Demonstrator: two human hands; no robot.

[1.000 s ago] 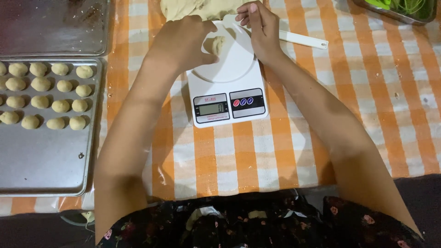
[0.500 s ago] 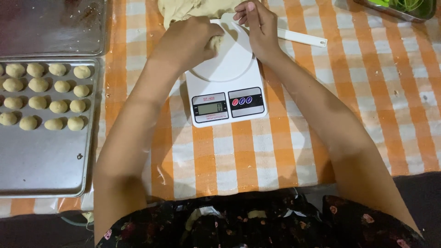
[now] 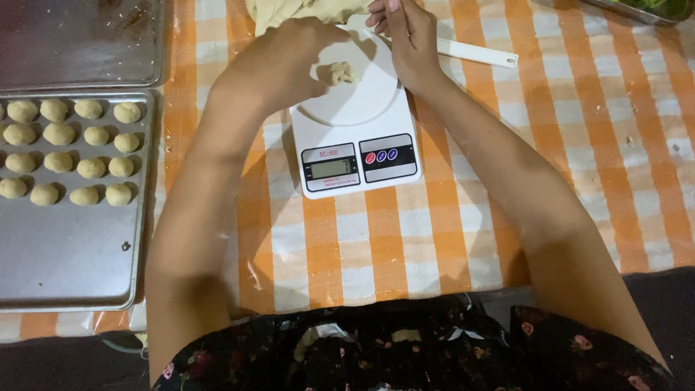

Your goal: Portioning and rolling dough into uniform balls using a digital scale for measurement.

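My left hand [image 3: 286, 61] reaches over the round plate of a white kitchen scale [image 3: 355, 141], its curled fingertips pinching a small dough piece [image 3: 340, 72] that rests on the plate. My right hand [image 3: 405, 36] is at the plate's far edge, closed around a white plastic tool whose handle [image 3: 478, 52] sticks out to the right. A large mass of dough [image 3: 289, 9] lies just beyond the scale at the top edge, partly cut off from view.
A metal baking tray [image 3: 65, 253] on the left holds several rows of small dough balls [image 3: 72, 141]. A second tray [image 3: 79, 43] lies behind it. A metal container with green contents [image 3: 651, 9] sits at the top right. An orange-and-white checked cloth [image 3: 594, 145] covers the table.
My left hand drew back a little, uncovering the small dough piece on the scale plate. My right hand stayed at the plate's far edge with the tool.
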